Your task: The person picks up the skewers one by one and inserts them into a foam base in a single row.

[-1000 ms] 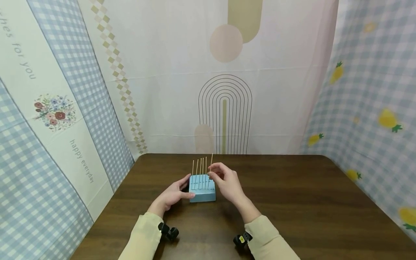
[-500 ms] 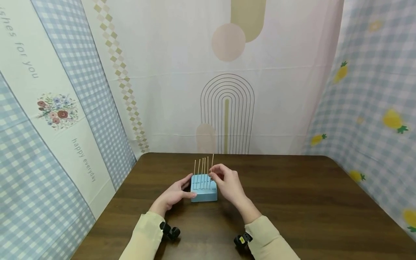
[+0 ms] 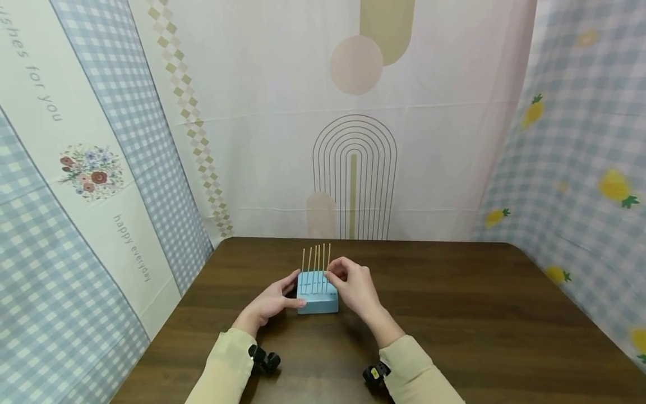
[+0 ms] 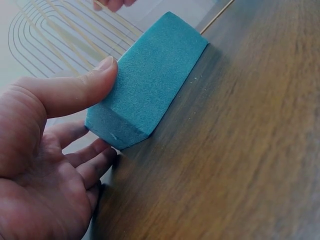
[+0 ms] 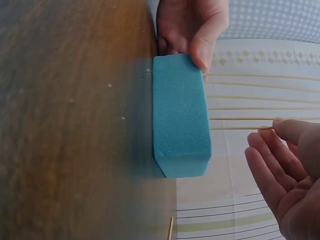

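Note:
A light blue foam block [image 3: 318, 306] sits on the table, with several thin wooden skewers [image 3: 310, 264] standing upright in its top. At its left end my left hand [image 3: 270, 300] holds it, thumb on the near top edge and fingers reaching round the end and back, as the left wrist view shows. My right hand [image 3: 358, 286] pinches the rightmost skewer [image 5: 235, 128] between thumb and index finger, a short way above the block. That skewer stands nearly upright, its lower end at the block's top face. The other right fingers are loosely bent.
Behind the block another thin stick [image 4: 217, 17] lies on the brown wooden table [image 3: 454, 314]. Small pale crumbs [image 5: 110, 85] dot the tabletop near the block. Printed cloths [image 3: 262, 168] hang behind the table and at both sides.
The pinched skewer has sunk a little and straightened, its top now about level with its neighbours. My right hand has lowered slightly with it. The left hand keeps its hold; the head view has shifted slightly.

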Demonstrator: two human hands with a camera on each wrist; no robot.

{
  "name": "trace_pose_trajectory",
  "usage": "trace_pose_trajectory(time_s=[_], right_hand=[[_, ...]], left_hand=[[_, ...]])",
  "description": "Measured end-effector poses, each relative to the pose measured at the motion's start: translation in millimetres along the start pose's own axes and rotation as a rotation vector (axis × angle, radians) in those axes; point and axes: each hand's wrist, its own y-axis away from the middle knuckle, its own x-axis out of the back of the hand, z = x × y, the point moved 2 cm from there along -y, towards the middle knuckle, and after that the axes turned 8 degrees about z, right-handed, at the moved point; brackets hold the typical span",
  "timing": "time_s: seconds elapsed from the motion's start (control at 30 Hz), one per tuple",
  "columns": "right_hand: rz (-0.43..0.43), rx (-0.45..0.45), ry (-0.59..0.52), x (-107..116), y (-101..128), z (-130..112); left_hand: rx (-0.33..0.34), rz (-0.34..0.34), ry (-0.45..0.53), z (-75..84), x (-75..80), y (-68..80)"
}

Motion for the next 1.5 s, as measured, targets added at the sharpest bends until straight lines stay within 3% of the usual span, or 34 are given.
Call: trace_pose_trajectory(time_s=[0.57,0.67,0.8,0.93,1.2,1.5], right_hand=[[-0.015,-0.030,0.018,0,4,-4],[-0.050,-0.031,0.014,2,4,-1],[-0.111,-0.064,-0.004,7,2,9],[-0.119,-0.137,0.006,24,-3,26],[-0.177,-0.294,0.112,58,-6,58],[-0.264,-0.332,0.208,61,1,74]], left_hand=[[-0.003,-0.004,-0.001,0.9,0.0,0.4],[0.004,-0.002,0.004,2.1,-0.5,0.9],[0.009,0.004,-0.006,2.0,1.3,3.9],[-0.010,-0.005,-0.005,2.0,1.6,5.1],[-0.024,-0.010,-0.015,2.5,-1.4,0.8],[-0.008,-0.008,-0.005,0.6,0.1,3.3]])
